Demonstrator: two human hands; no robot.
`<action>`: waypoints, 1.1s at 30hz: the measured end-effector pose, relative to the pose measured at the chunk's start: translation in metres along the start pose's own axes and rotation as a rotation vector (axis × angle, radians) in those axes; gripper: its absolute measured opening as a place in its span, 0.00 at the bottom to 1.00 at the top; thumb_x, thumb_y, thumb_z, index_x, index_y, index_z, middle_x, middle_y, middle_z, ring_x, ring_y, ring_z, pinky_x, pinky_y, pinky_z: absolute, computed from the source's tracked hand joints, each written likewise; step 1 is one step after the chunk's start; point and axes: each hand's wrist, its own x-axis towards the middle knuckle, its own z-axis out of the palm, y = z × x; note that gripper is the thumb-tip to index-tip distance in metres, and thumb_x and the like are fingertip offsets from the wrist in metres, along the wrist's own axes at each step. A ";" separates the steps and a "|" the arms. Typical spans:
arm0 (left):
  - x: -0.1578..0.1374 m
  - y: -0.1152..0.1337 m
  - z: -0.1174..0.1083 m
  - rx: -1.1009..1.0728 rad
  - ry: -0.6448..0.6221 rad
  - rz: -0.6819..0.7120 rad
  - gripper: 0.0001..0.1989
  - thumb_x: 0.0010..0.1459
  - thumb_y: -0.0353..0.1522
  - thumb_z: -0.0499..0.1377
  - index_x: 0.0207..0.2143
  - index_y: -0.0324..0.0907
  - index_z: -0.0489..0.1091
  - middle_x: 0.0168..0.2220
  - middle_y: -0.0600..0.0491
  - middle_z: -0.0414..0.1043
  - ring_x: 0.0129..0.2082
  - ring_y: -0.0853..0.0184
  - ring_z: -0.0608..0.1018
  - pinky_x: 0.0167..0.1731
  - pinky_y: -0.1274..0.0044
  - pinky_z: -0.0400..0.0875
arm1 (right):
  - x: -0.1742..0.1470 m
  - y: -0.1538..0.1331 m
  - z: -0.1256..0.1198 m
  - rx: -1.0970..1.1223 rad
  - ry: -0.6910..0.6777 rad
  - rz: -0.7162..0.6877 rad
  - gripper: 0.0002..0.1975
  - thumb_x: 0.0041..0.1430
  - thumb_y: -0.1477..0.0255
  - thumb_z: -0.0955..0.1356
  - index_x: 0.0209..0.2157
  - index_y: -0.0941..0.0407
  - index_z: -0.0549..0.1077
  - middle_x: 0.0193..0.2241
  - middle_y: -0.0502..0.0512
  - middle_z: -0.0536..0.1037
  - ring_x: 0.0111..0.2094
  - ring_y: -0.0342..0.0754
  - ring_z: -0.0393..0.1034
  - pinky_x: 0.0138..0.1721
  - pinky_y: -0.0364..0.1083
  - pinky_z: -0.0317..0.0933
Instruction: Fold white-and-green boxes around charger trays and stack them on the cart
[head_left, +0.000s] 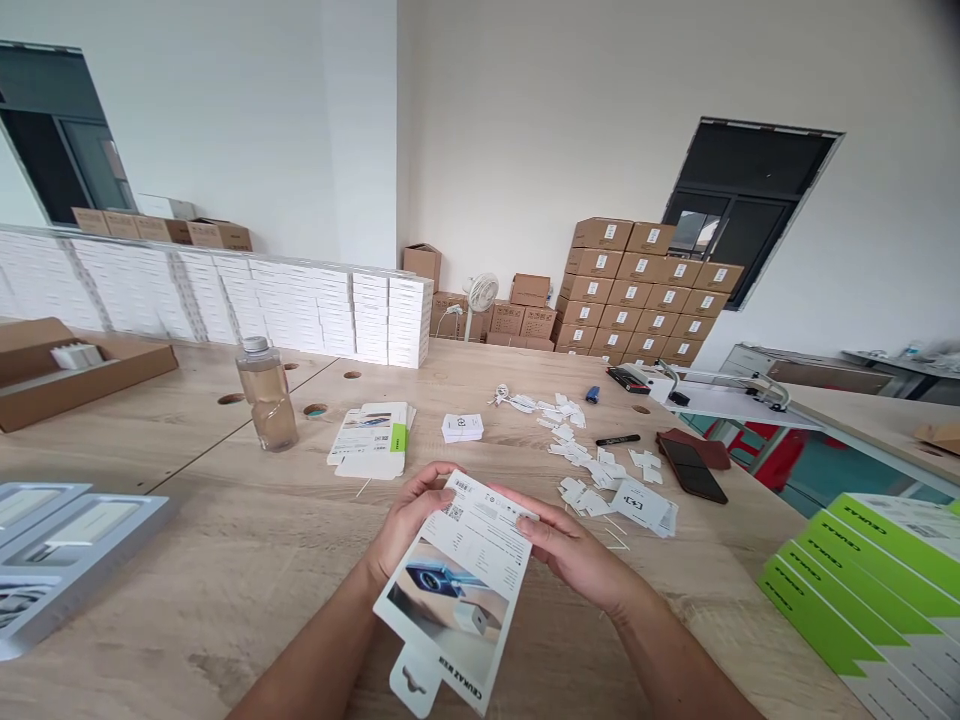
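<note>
**Flat printed carton held in both hands above bench**

A flat printed carton (457,590) is held between the left hand (409,520) and the right hand (574,550), just above the wooden bench (225,560), near its front edge. The far end of the carton is gripped: the left grip is pinched on the far-left corner, fingers curled over the top edge; the right grip is pressed on the far-right edge, fingers laid flat over the card. The hang tab end is pointed toward the camera, tilted down. A product photo and a QR code are seen on the face.

Beyond the hands, a small stack of flat cartons (371,435) is laid on the bench, with a clear bottle (266,395) standing just left of it. A small white packet (462,427) is seen to the right of that stack. Scattered white paper tags (577,450) are spread further right, with a dark phone (694,470) and a black marker (617,440) near them. Green-edged cartons (862,590) are stacked at the right edge. Grey trays (67,550) are placed at the left edge. White boxes (225,305) are stacked in a long row at the back of the bench, and brown cartons (645,295) are piled against the wall.
</note>
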 end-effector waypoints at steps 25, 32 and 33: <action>0.009 -0.001 -0.003 0.356 0.343 0.317 0.25 0.50 0.43 0.62 0.47 0.44 0.60 0.37 0.52 0.70 0.28 0.69 0.74 0.23 0.79 0.69 | 0.014 0.001 0.012 -0.689 0.565 -0.163 0.35 0.56 0.54 0.65 0.62 0.47 0.54 0.62 0.56 0.57 0.62 0.57 0.52 0.57 0.55 0.52; 0.007 -0.007 0.007 0.388 0.368 0.345 0.25 0.51 0.43 0.62 0.45 0.44 0.57 0.49 0.47 0.64 0.33 0.64 0.78 0.26 0.72 0.77 | 0.015 0.003 0.049 -1.257 0.577 -0.020 0.53 0.39 0.52 0.73 0.64 0.49 0.47 0.64 0.62 0.47 0.63 0.67 0.40 0.59 0.62 0.37; 0.006 -0.008 0.010 0.390 0.349 0.333 0.25 0.50 0.43 0.63 0.45 0.44 0.57 0.50 0.46 0.63 0.35 0.62 0.78 0.28 0.70 0.77 | 0.013 0.003 0.050 -1.295 0.605 -0.028 0.53 0.38 0.55 0.73 0.64 0.49 0.48 0.64 0.64 0.49 0.62 0.68 0.42 0.59 0.62 0.37</action>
